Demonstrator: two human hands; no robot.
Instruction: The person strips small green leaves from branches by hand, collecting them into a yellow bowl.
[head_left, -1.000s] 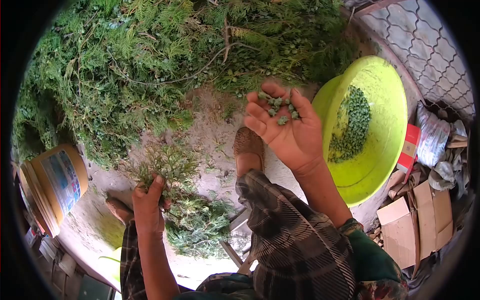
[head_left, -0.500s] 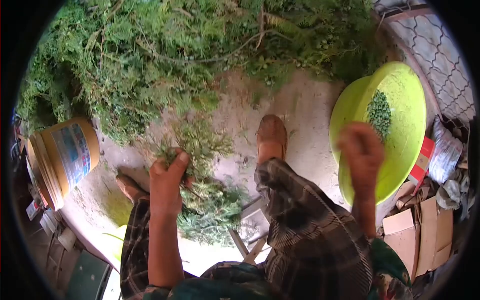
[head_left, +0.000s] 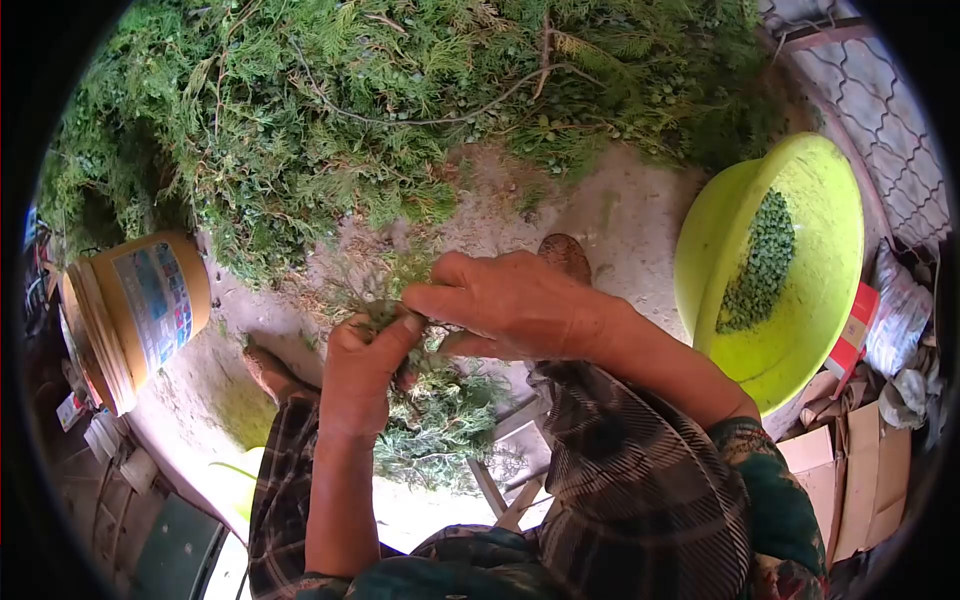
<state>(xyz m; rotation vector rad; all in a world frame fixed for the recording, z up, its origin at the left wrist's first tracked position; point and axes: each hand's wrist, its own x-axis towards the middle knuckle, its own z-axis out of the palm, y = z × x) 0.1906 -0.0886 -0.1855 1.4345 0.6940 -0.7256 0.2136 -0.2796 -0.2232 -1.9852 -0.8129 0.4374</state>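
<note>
Left hand: closed around a leafy sprig [head_left: 378,312], the thumb pressed along it; the left hand [head_left: 358,378] is above the floor [head_left: 640,205].
Right hand: reaches across to the sprig, the index finger beside the left thumb; whether the right hand [head_left: 515,305] grips anything, I cannot tell.
Sprig: between the two hands, partly hidden by fingers.
Basin: the yellow-green basin [head_left: 700,230] sits to the right, small green cones [head_left: 762,268] heaped inside.
Branch pile: the branch pile [head_left: 330,150] spreads across the floor ahead.
Bucket: an orange bucket [head_left: 150,310] at far left.
Loose greenery: the loose greenery [head_left: 440,420] lies below the hands.
</note>
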